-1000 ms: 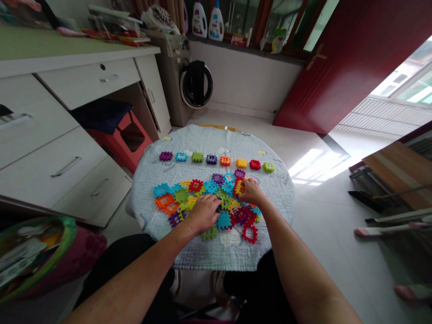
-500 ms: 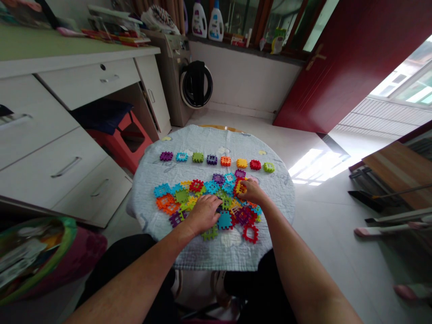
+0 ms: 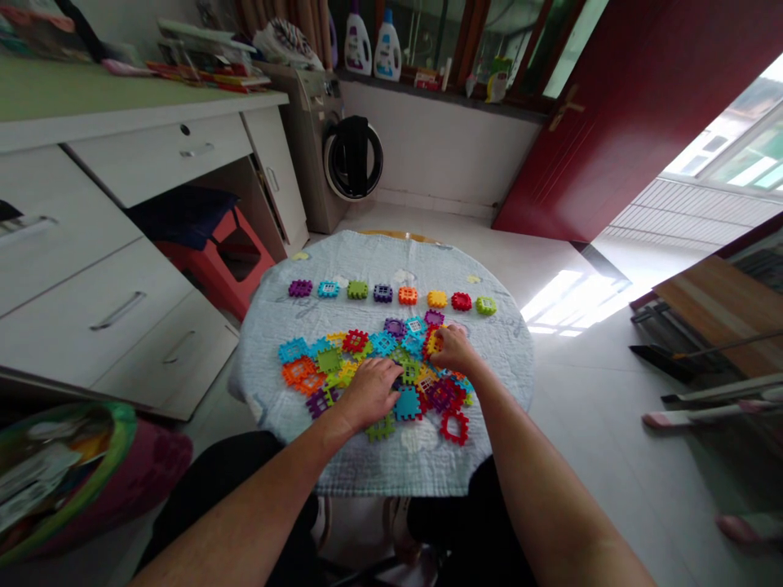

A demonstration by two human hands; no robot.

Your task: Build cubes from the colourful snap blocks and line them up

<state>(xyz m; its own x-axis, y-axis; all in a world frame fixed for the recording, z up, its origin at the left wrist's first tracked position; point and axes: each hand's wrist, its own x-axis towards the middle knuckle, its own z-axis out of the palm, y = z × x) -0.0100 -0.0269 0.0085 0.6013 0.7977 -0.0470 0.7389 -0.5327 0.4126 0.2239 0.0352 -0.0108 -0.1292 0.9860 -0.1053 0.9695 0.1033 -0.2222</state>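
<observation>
A heap of colourful square interlocking toy tiles [image 3: 329, 359] with notched edges lies on a cloth-covered round table [image 3: 342, 253]. My right hand [image 3: 453, 346] pinches a yellow tile [image 3: 434, 342] at the heap's right side, over a red one. My left hand [image 3: 373, 390] rests on the middle of the heap, thumb and fingers apart. A dark tile shows partly by its fingertips, and a blue tile [image 3: 407, 403] sits just right of its thumb. Beyond the heap runs a spaced row of single-coloured blocks, from a purple block [image 3: 300, 288] to a light green block [image 3: 486, 306].
At left stand a white drawer cabinet [image 3: 122, 277], a red stool [image 3: 245, 265] and a filled bin [image 3: 147, 456]. Behind the table are a washing machine [image 3: 311, 147] with its door open and a red door [image 3: 587, 130]. A wooden-topped piece of furniture [image 3: 727, 302] is at right.
The view has tilted up slightly, so the table appears a little lower. Both hands stay in almost the same places over the tiles.
</observation>
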